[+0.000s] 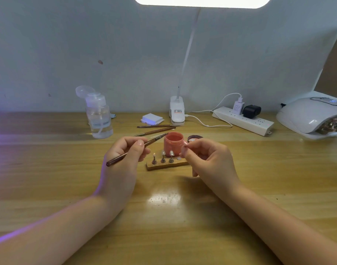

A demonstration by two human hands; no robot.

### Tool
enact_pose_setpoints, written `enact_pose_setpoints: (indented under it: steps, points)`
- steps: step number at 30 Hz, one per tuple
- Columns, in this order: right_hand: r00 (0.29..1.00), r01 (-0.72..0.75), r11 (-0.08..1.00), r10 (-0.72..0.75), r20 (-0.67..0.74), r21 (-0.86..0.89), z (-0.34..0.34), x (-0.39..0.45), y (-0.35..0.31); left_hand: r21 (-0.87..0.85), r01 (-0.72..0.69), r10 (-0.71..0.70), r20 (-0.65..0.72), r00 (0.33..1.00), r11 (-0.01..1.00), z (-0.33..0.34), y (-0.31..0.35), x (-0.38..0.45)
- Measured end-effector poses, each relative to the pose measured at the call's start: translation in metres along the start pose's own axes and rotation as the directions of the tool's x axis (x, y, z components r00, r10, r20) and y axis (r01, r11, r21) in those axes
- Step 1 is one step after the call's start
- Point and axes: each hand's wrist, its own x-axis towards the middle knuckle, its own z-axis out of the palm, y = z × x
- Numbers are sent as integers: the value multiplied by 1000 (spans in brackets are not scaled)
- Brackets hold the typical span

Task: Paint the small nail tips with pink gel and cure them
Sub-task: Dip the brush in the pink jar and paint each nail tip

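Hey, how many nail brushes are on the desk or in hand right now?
3. One brush is held in the left hand; two more lie on the desk behind the pink gel jar. None seems hidden.

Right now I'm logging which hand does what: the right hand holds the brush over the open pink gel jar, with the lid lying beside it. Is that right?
Not quite. In the head view the left hand holds the brush, its tip near the open pink gel jar; the right hand pinches something small. The lid does lie beside the jar.
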Motion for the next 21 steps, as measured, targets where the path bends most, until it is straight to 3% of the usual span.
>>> enact_pose_setpoints:
  steps: [3,7,21]
  points:
    - [998,10,991,-2,60,-133,4,0,1,-32,53,-54,-28,998,998,0,-1,3]
    - [999,-26,920,41,29,-390,7,4,7,-32,74,-75,-35,997,997,0,-1,3]
    - [991,15,778,71,112,-628,13,6,8,-9,72,-72,1,997,997,2,0,0]
